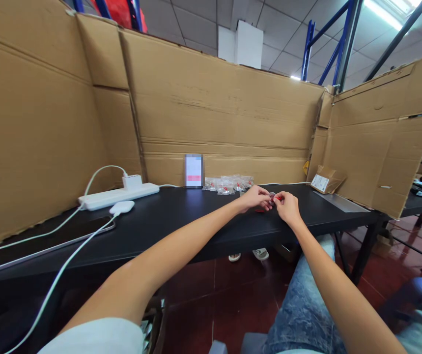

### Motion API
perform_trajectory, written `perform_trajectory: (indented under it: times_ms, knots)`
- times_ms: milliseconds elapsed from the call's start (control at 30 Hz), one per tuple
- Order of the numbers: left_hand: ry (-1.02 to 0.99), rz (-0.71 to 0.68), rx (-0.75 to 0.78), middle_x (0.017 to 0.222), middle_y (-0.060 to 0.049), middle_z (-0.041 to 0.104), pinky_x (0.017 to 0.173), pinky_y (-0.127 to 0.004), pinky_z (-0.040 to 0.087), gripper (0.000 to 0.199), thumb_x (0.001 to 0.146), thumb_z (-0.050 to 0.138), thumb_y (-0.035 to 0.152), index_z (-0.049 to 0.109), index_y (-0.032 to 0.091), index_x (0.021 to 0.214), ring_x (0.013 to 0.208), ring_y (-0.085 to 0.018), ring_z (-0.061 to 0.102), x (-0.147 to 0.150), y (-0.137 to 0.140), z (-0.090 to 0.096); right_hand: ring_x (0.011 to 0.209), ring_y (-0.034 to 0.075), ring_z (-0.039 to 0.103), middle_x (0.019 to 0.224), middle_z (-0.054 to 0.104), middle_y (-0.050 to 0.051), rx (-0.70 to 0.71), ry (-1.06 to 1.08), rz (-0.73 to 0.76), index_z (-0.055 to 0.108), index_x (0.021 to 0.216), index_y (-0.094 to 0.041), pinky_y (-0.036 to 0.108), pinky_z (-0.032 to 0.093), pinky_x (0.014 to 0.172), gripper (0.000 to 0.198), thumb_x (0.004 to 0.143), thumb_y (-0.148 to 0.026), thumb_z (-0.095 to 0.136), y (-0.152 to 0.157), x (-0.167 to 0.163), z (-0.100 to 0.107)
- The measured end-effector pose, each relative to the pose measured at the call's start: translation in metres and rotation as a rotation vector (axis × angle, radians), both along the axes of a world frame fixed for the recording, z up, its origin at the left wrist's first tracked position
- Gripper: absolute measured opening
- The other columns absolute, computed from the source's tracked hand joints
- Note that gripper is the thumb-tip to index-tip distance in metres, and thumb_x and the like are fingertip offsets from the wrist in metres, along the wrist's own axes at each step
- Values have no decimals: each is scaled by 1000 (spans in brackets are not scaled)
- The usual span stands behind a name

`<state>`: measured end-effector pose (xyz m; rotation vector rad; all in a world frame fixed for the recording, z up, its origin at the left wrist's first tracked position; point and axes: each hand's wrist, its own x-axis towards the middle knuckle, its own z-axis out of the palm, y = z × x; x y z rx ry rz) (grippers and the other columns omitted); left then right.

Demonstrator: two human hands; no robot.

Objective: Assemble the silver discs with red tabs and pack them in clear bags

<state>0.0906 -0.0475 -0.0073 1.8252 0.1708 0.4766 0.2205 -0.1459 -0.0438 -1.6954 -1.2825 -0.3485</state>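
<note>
Above the right half of the black table, my two hands meet at a small round greyish piece with red parts; its exact kind is too small to tell. My left hand pinches it from the left. From the right, the fingers of my right hand are closed at its red part. Partly hidden below my left hand, a bit of red shows at the tabletop. Just behind and left of my hands lies a row of small clear plastic bags with red bits inside.
A phone with a lit screen leans on the cardboard wall. At left are a white power strip, a white charger puck, cables and a dark tablet. A small cardboard box stands at right.
</note>
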Motion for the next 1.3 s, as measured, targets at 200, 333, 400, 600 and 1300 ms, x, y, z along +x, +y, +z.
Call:
perform_trajectory:
  times_ms: [200,333,400,600,1300]
  knots:
    - [-10,-40,-54,69,-10,70,69,-30,56,16,67,72,20,68,7,74,65,-17,69,-3,-3,1,65,16,55,77,65,5,13,-97,-5,67,78,-17,26,42,66,11,80,-17,56,0,-2,-2]
    - [-36,-36,-69,69,-10,70,68,-30,57,13,66,71,18,68,7,71,64,-17,69,-2,-3,-1,71,17,56,80,63,5,6,-165,-25,64,78,-17,27,41,69,10,81,-13,56,-4,-9,1]
    - [-41,-25,-65,70,-10,71,68,-29,57,10,67,70,16,67,7,70,63,-17,69,-1,0,-4,71,17,56,80,62,6,3,-191,-24,63,77,-18,27,41,69,10,82,-13,55,-5,-13,2]
    - [-54,18,-81,68,-9,71,67,-29,57,7,70,70,12,65,9,73,61,-17,69,3,10,-11,68,16,56,78,62,5,7,-228,20,67,78,-17,27,41,68,15,83,-11,55,-6,-16,4]
    - [-83,203,-249,58,-6,67,61,-24,55,10,74,68,3,62,8,70,53,-12,65,-4,18,-9,74,17,59,82,64,4,56,-257,192,56,87,-20,27,44,70,14,86,-10,46,4,-24,5]
